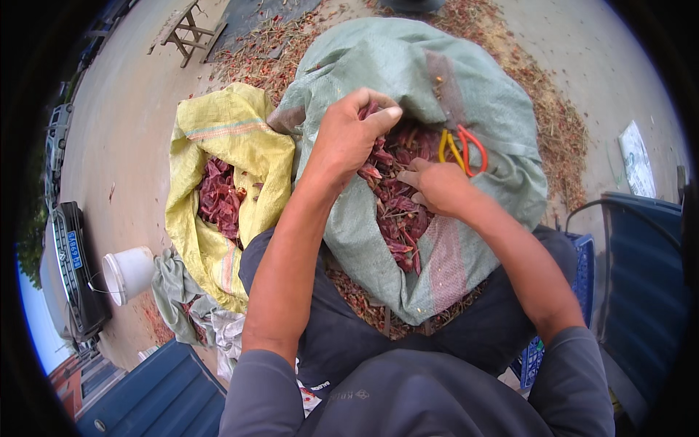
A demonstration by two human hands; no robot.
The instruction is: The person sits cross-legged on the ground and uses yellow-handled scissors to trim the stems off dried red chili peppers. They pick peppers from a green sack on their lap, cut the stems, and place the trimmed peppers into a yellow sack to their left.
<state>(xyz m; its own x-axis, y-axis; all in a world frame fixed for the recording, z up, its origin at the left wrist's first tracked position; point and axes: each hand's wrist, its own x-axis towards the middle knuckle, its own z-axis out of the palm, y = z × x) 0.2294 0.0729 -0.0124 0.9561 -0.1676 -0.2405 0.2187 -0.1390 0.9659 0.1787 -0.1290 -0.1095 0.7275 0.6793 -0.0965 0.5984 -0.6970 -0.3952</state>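
Note:
A big green woven sack rests between my knees, its mouth open on dark red dried calyces, which look like roselle. Above the left side of the mouth, my left hand is closed around some red calyces. Lower and to the right, my right hand reaches into the opening with bent fingers touching the calyces; whether it grips any is hidden. Just beyond it, scissors or pliers with red and yellow handles lie at the sack's edge, their working end hidden. A yellow woven sack with more red calyces stands left.
A white bucket and a grey-green sack lie left. Plant scraps cover ground beyond the green sack. A wooden bench stands at far left, a blue plastic crate by my right leg. A car is parked at left.

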